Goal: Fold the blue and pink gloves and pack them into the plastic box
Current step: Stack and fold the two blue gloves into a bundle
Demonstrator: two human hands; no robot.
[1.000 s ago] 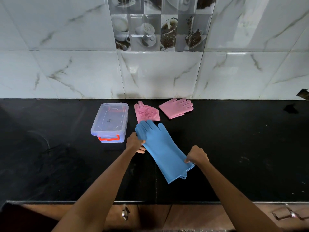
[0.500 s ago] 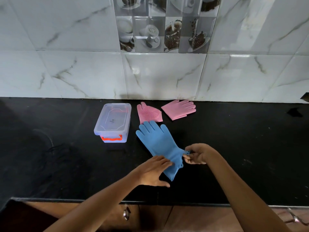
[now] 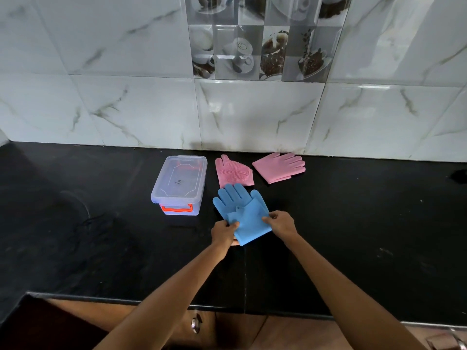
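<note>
Blue glove lies on the black counter, its cuff end doubled over onto the palm so the fingers point away from me toward the wall. My left hand pinches the left edge of the folded flap, thumb on top and the other fingers curled underneath. My right hand pinches the right edge of the same flap, fingertips closed on the rubber. Both hands are closed on the glove, and the near corner of the fold sits between my wrists.

Just beyond the blue fingertips, touching or nearly so, lies the bristled pink glove, folded short. To its right, apart from it, the second pink glove lies flat with its fingers aimed right, close to the tiled wall.

Left of the blue glove, with a narrow strip of counter between, stands the clear plastic box, lid on and an orange latch at its near end.

Counter is bare to my right and to the left of the box, and bare toward the near edge.
</note>
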